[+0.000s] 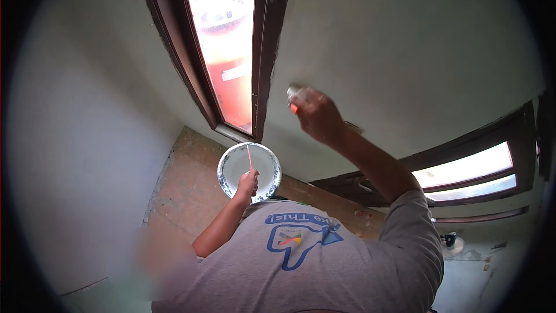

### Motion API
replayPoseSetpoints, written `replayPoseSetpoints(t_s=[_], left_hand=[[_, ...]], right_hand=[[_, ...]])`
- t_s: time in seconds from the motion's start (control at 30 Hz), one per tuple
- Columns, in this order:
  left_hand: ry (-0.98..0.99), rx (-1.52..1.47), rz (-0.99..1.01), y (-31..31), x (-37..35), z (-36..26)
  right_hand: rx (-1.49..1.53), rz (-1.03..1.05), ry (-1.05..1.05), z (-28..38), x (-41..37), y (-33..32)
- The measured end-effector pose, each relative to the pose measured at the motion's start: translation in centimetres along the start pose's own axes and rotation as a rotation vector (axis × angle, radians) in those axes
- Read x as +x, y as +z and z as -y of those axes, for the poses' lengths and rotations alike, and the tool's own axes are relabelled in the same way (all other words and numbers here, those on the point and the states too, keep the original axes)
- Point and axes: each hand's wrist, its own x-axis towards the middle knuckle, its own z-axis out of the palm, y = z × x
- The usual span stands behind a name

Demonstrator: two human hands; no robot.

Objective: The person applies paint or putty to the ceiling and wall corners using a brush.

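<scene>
The blurred tool (295,93) is near the wall (417,52), beside the window frame (271,40), gripped by the right hand (319,117); even pressure should suit. Below, the left hand (248,184) grasps the bucket's (221,175) apparent pink handle (250,158); keeping it level seems wise.

Grey short-sleeved T-shirt (370,266), blue thumb-shaped print (291,239), "This!" lettering (294,218), bare hands (319,117)

The far window (223,64) glares, overexposed; the right window (463,165) shines, while the walls (399,40) are dim. Fisheye distortion curves straight edges inside black corners. A near-left patch is blurred.
</scene>
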Motion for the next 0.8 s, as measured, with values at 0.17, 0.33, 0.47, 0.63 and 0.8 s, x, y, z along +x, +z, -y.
replayPoseSetpoints(t_s=[0.17,0.33,0.47,0.63,0.8], left_hand=[[0.008,0.016,0.008,0.2,0.1,0.0],[0.006,0.007,-0.005,0.1,-0.3,0.1],[0.005,0.014,0.018,-0.2,-0.4,0.1],[-0.007,0.020,0.052,-0.7,-0.3,0.1],[-0.006,0.010,0.050,-0.8,-0.1,0.1]], right_hand=[[-0.152,-0.226,-0.123,-0.6,5.7,-10.9],[-0.348,-0.337,-0.282,2.1,6.8,-16.5],[-0.608,-0.346,-0.452,2.2,5.7,-13.0],[-0.502,0.034,-0.459,-1.0,-2.1,-1.6],[-0.274,0.240,-0.433,-0.2,-7.2,5.4]])
